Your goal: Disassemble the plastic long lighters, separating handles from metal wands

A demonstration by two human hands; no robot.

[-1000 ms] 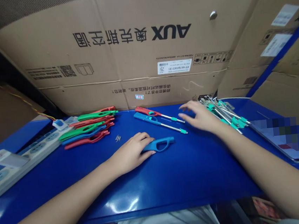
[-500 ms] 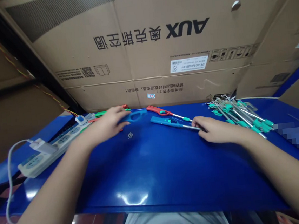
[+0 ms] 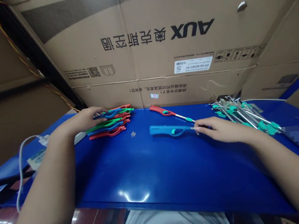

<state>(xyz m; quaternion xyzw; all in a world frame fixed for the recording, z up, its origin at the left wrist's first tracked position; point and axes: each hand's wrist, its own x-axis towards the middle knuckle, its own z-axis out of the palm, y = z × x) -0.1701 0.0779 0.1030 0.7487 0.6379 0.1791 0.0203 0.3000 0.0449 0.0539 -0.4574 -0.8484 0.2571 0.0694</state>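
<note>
My left hand (image 3: 86, 118) is at the back left, its fingers closed on the rear of a blue plastic lighter handle (image 3: 111, 113). This handle lies on a pile of red, green and blue handle shells (image 3: 109, 131). My right hand (image 3: 217, 128) pinches the metal rod end of a blue long-necked lighter (image 3: 164, 129), whose handle with a green trigger points left, slightly blurred. Behind it a red lighter (image 3: 162, 110) with a metal rod and green pieces lies on the table, its rod end close to my right fingers. Small metal pins (image 3: 133, 134) lie beside the handle pile.
A heap of metal rods with green parts (image 3: 245, 115) lies at the right on the blue table (image 3: 150, 175). A large cardboard sheet (image 3: 145, 66) stands along the back. At the left are a power strip (image 3: 36, 160) and a white cable (image 3: 22, 163).
My left hand has moved left with the blue handle, down onto the pile. My right hand has shifted the blue lighter slightly; its handle now sits a little lower in view.
</note>
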